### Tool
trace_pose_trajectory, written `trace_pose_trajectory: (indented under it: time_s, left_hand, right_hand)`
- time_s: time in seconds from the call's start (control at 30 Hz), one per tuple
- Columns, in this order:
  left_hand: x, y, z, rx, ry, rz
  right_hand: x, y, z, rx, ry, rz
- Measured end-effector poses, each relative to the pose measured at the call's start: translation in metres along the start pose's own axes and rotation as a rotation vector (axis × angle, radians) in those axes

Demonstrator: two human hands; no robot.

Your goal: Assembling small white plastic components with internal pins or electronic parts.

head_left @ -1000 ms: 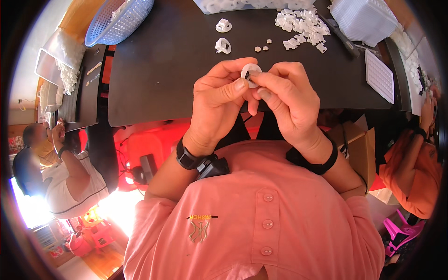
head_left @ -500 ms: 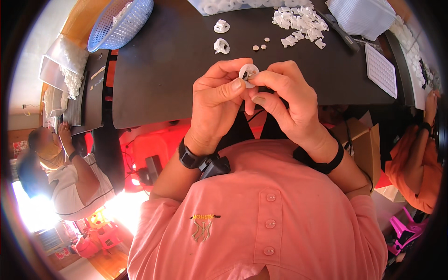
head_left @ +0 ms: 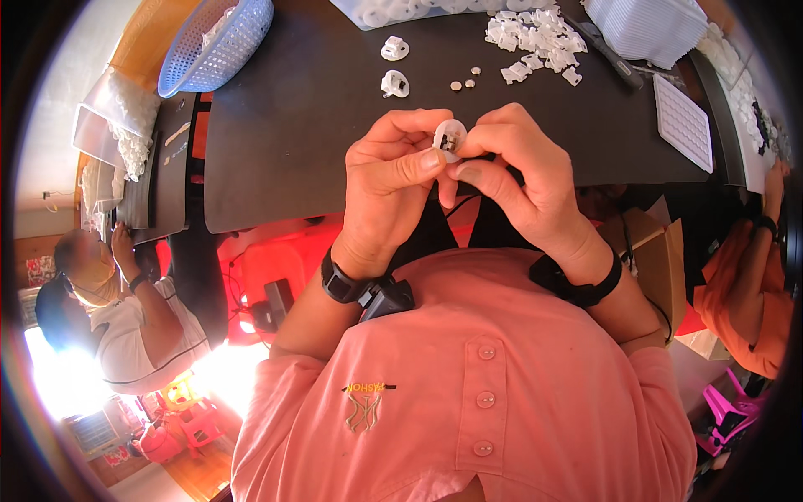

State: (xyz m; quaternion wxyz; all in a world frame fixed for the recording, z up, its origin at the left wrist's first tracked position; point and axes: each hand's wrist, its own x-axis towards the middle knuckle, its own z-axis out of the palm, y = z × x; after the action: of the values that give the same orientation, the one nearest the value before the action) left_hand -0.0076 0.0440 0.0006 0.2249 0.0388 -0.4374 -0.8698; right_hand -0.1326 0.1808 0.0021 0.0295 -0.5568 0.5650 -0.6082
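A small round white plastic part [head_left: 449, 137] is pinched between the fingertips of both hands, just above the near edge of the black table [head_left: 293, 125]. My left hand [head_left: 389, 180] grips it from the left with thumb and forefinger. My right hand [head_left: 519, 180] presses on it from the right. Both wrists wear black bands. Two similar white parts [head_left: 395, 67] lie on the table beyond my hands, with three tiny round discs [head_left: 466, 81] beside them.
A heap of white plastic pieces [head_left: 535, 38] lies at the back right. A blue mesh basket [head_left: 216, 42] sits at the back left, a white grid tray [head_left: 682, 121] at the right. Other people sit at lower left [head_left: 125, 309] and at the right edge [head_left: 749, 276].
My hands stay closed on the white part and have shifted only slightly; the fingers work at it in place.
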Motion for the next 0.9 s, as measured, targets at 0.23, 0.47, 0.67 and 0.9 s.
trace_pose_trajectory:
  time_s: [0.23, 0.47, 0.67, 0.9]
  left_hand:
    - [-0.002, -0.001, 0.004, 0.050, 0.006, 0.021]
    - [-0.001, -0.005, 0.006, 0.160, -0.023, 0.080]
    - [-0.001, -0.006, 0.007, 0.215, -0.031, 0.082]
    - [-0.003, -0.004, 0.009, 0.171, -0.032, 0.079]
  right_hand:
    - [0.007, 0.001, 0.010, -0.028, 0.122, -0.110]
    - [0.009, 0.001, 0.008, -0.205, 0.089, -0.209]
    - [0.014, 0.003, 0.000, -0.184, 0.028, -0.257]
    - [0.014, -0.002, -0.003, -0.189, -0.006, -0.261]
